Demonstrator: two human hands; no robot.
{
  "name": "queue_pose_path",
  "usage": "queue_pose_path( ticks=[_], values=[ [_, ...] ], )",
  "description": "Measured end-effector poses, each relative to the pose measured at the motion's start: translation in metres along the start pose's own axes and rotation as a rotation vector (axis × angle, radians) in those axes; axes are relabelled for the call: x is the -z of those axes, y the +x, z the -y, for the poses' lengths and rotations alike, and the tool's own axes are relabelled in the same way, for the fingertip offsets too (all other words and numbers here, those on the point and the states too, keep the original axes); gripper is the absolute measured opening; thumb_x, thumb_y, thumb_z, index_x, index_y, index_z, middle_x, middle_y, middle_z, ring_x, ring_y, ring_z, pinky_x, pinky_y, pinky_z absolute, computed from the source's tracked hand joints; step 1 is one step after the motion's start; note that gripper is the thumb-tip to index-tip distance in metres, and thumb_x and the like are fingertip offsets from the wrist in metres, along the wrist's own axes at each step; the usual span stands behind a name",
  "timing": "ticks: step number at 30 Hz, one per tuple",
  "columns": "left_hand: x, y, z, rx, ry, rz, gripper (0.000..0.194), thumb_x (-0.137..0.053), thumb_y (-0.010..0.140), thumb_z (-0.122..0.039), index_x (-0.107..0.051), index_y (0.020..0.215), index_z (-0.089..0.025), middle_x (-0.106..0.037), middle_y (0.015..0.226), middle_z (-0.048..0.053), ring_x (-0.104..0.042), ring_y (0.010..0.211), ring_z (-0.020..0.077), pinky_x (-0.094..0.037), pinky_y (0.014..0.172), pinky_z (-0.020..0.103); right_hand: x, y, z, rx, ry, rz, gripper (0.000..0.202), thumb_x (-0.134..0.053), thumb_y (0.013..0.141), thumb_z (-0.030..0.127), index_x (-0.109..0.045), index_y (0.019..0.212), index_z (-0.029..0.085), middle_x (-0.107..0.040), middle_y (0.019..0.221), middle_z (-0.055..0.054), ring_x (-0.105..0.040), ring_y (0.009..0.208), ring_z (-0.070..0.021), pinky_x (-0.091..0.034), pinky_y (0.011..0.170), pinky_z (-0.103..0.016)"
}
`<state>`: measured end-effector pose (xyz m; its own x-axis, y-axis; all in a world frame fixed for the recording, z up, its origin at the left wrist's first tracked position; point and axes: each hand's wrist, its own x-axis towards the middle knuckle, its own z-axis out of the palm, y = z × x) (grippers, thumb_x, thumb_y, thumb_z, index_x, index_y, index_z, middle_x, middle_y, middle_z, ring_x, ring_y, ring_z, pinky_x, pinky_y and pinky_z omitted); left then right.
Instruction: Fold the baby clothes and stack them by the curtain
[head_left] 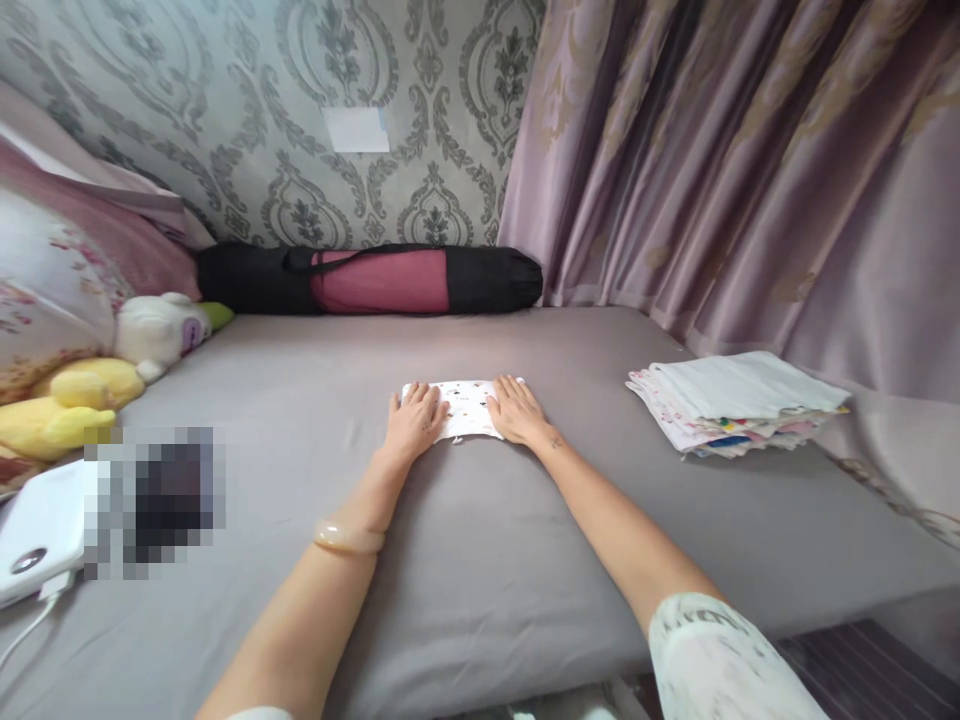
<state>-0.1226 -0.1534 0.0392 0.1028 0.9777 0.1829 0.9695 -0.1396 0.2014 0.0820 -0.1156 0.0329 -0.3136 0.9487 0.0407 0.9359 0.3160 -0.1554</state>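
A small white cloth (pixel 469 408) with a scattered print lies flat and folded on the grey bed sheet (pixel 480 570). My left hand (pixel 417 420) rests on its left side, palm down with the fingers stretched forward. On the right side of the cloth, my right hand (pixel 519 410) lies flat as well, fingers extended and pointing away from me. Neither hand grips the fabric; both press or rest on top. Parts of the cloth are hidden under the palms. A short white tag or thread shows at its near edge.
To the right sits a stack of folded cloths (pixel 742 400). A black and maroon long bag (pixel 379 280) lies along the wall. At left are plush toys (pixel 157 330), a white power bank (pixel 45 535) with a cable, and a pixelated dark object (pixel 176 490). Curtains (pixel 675 150) hang at right.
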Motion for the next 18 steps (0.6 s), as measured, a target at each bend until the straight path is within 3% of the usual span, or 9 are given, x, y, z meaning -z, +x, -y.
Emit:
queue_pose_path(
  ticks=[10, 18],
  values=[
    [-0.001, 0.001, 0.001, 0.022, -0.038, -0.013, 0.035, -0.033, 0.098, -0.036, -0.052, 0.125, -0.024, -0.048, 0.145, 0.01, -0.036, 0.138, 0.0259, -0.025, 0.113, 0.055, 0.012, 0.002, 0.006, -0.028, 0.004, 0.056, 0.062, -0.021, 0.098, 0.037, -0.032, 0.148, 0.001, -0.031, 0.155, -0.017, -0.023, 0.145, -0.0252, -0.011, 0.118, -0.039],
    [0.0, 0.002, 0.005, -0.019, -0.042, -0.123, 0.037, -0.03, 0.099, -0.031, -0.054, 0.127, -0.023, -0.054, 0.14, 0.008, -0.04, 0.137, 0.0228, -0.026, 0.114, 0.048, 0.008, 0.007, 0.046, 0.068, 0.085, -0.095, 0.058, -0.023, 0.1, 0.04, -0.032, 0.15, 0.012, -0.028, 0.157, -0.011, -0.019, 0.146, -0.023, -0.01, 0.118, -0.044]
  ],
)
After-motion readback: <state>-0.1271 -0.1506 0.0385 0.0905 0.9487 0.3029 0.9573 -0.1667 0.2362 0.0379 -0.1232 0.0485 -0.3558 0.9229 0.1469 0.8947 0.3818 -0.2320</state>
